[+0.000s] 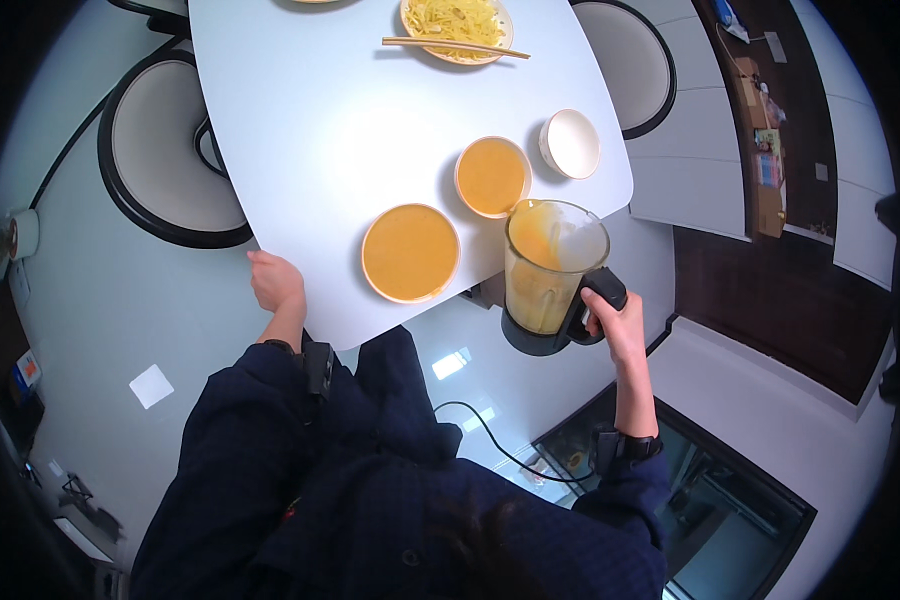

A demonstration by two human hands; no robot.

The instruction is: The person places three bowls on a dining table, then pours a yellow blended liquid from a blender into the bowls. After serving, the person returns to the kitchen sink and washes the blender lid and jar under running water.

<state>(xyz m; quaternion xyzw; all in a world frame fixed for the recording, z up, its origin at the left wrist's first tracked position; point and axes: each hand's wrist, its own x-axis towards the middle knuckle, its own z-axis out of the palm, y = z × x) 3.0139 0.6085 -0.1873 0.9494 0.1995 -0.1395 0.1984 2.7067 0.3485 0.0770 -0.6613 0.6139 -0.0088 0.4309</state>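
Observation:
My right hand [616, 324] grips the black handle of a clear blender jug [544, 292] with a black base. The jug is tilted, and its spout is at the rim of a smaller bowl [493, 176] filled with orange liquid. More of the liquid coats the jug's inside. Left of it stands a larger bowl [411, 253], full nearly to the brim with the same liquid. An empty white bowl [572, 144] sits beyond the jug. My left hand [277, 281] is curled beside the table's left edge, with nothing visible in it.
On the white table [307, 172], farther off, is a plate of yellow shredded food [457, 22] with chopsticks [456, 47] across it. A chair [169, 146] stands at the left, another chair [622, 64] at the right. A black cable [487, 431] hangs by my right forearm.

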